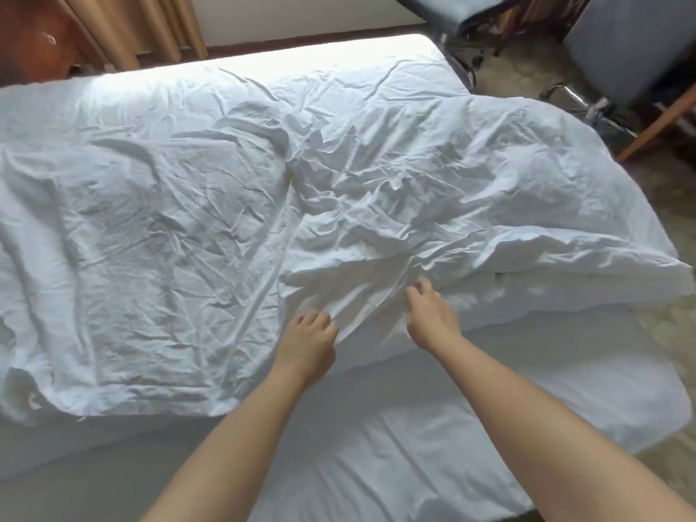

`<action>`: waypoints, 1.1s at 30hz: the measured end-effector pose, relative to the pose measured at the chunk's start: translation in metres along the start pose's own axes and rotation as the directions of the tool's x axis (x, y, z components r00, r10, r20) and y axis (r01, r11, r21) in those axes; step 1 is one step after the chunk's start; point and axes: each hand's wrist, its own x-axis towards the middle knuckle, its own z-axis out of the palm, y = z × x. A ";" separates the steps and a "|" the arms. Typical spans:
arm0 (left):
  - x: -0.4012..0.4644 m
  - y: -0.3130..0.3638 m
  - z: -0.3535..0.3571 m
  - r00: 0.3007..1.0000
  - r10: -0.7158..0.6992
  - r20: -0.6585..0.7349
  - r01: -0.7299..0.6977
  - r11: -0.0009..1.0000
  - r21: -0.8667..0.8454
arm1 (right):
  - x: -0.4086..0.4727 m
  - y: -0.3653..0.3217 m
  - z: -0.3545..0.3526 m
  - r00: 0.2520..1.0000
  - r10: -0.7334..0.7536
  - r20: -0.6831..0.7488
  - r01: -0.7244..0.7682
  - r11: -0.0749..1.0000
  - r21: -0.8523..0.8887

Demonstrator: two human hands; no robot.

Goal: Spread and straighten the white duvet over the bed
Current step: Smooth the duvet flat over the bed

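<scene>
Duvet [226,205], white and heavily creased, covers most of the bed [414,446] from 9 o'clock through 12 o'clock to 3 o'clock in the head view, with its near edge running from the lower left toward the centre. At 3 o'clock the duvet is folded back on itself in a thick bulging roll that overhangs the bed's right side. Bare sheet on the mattress shows between 5 and 7 o'clock, below the duvet's near edge. Left hand [310,340] sits just below centre, at the duvet's near edge; its fingers are curled into the fabric and pinch a ridge of cloth. Right hand [429,314] lies just beside it toward 3 o'clock, palm down, with fingers bent and the fingertips gripping a fold of the duvet where the rolled section begins. A raised pleat of fabric runs between the two hands. Both forearms enter from 6 o'clock, well apart at the frame edge and converging toward the hands. Curtain [150,28] in tan fabric hangs at 11 o'clock beyond the far side of the bed, beside a dark wooden piece of furniture [34,39] at 10 o'clock. Black chair [452,16] stands at 1 o'clock, and a grey upholstered chair [632,47] with a wooden leg stands at 2 o'clock on patterned floor [508,65].
</scene>
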 end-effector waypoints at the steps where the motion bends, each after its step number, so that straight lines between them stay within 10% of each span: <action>1: 0.016 0.013 -0.004 0.998 -0.060 0.021 0.060 0.998 -0.011 | 0.010 0.015 -0.004 0.999 -0.004 -0.035 0.003 1.000 -0.012; 17: 0.107 0.063 -0.020 0.939 -0.332 0.085 0.324 0.941 0.098 | 0.080 0.094 -0.034 0.989 -0.146 0.016 0.143 0.930 -0.339; 20: 0.110 0.039 -0.048 0.956 -0.252 -0.148 0.265 0.962 0.073 | 0.082 0.093 -0.066 0.935 -0.239 -0.263 0.154 0.939 -0.308; 23: 0.108 0.026 -0.073 0.865 -0.225 -0.449 0.266 0.964 0.029 | 0.077 0.100 -0.096 0.725 -0.329 -0.605 0.184 0.939 -0.290; 25: 0.096 0.043 -0.066 0.922 -0.156 -0.354 0.210 0.971 0.118 | 0.055 0.107 -0.080 0.832 -0.344 -0.436 0.217 0.924 -0.315; 27: 0.063 0.079 -0.036 0.971 -0.191 0.142 0.166 0.971 0.173 | 0.014 0.117 -0.034 0.945 -0.259 0.197 0.314 0.885 -0.344; 29: 0.030 0.110 -0.005 0.824 -0.230 0.518 0.173 0.972 0.157 | -0.027 0.123 0.004 0.750 -0.111 0.653 0.345 0.907 -0.242; 33: 0.026 0.110 -0.007 0.844 -0.196 0.499 0.183 0.980 0.075 | -0.027 0.122 0.008 0.814 -0.162 0.558 0.254 0.963 -0.091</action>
